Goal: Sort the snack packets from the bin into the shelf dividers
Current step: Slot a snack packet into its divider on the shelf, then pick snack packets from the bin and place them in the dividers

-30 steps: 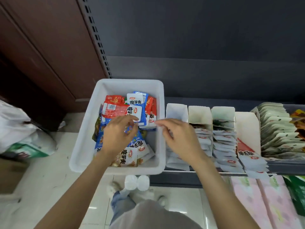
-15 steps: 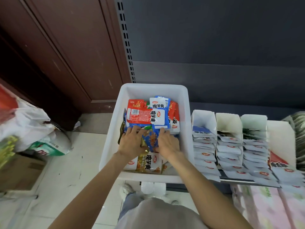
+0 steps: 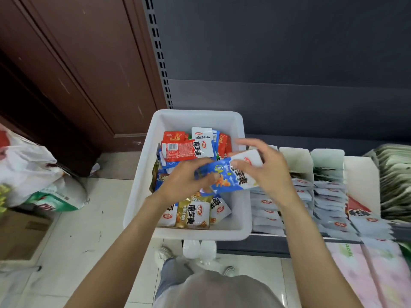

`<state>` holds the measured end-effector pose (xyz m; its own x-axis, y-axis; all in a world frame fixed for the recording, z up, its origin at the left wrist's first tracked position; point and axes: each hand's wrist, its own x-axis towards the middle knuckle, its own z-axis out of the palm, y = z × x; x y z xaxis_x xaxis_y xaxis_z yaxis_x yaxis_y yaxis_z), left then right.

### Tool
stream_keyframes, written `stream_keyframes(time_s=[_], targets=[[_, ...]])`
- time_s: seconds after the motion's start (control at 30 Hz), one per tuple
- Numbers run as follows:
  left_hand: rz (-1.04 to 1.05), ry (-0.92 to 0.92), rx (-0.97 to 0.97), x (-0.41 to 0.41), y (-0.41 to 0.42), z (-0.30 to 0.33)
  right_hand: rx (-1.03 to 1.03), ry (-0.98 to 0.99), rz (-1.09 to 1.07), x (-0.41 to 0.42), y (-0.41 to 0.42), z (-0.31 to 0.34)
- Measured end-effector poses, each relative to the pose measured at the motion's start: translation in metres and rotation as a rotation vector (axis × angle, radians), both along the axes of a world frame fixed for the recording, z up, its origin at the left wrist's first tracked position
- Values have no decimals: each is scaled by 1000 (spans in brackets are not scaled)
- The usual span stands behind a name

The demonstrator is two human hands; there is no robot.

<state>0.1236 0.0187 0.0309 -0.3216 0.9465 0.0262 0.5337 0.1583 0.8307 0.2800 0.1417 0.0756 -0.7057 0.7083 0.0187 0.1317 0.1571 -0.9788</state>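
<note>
Packets [image 3: 189,150] are lying heaped in the white bin [image 3: 142,174], which is sitting at the left end of the shelf [image 3: 266,246]. Both hands are holding one blue packet [image 3: 224,176] above the bin's right half — the left hand [image 3: 184,181] is pinching its left end, and the right hand [image 3: 264,167] is gripping its white right end with the fingers curled over the top edge. The blue packet is lying roughly level, tilted up slightly toward the right. Red, white and gold packets are showing in the bin around and beneath it.

Dividers [image 3: 295,158] are standing just beside the bin on the right — white upright cells, each already filled with a row of overlapping pale packets. Further right, a stack of green-edged pouches [image 3: 395,174] is leaning on the shelf. Plastic bags [image 3: 33,170] are resting on the tiled floor [image 3: 89,230] to the left of the bin, beside a brown door [image 3: 77,74].
</note>
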Motion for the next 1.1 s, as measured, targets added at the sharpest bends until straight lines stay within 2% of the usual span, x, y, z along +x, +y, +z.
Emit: stream_keyframes(time_s=[0.07,0.13,0.2,0.27,0.33,0.4,0.5,0.57,0.7,0.83,0.93,1.03,1.1], targets=[[15,-169,13,10,5,5,-185,130,-95,11,11,1],[54,-263,26,20,11,5,-334,163,-173,24,22,-3],[67,-270,22,26,15,1,-393,132,-193,38,27,-6],[75,-262,5,32,21,-1,-365,83,-185,51,29,-7],[65,-298,29,39,31,3,-249,48,-211,61,31,-6],[21,-294,122,49,46,12,-75,103,-313,70,34,-4],[-11,-91,229,61,76,25,225,205,-435,82,39,5],[-4,8,272,65,93,24,422,171,-465,89,42,6],[51,317,271,63,108,2,807,-21,-453,90,45,-6],[89,532,178,51,108,-22,921,-88,-330,76,49,-25],[53,590,93,45,103,-32,974,-254,-230,66,57,-42],[-3,575,106,45,96,-35,1125,-559,-165,58,63,-61],[-22,557,110,43,89,-36,1192,-655,-122,55,62,-67]])
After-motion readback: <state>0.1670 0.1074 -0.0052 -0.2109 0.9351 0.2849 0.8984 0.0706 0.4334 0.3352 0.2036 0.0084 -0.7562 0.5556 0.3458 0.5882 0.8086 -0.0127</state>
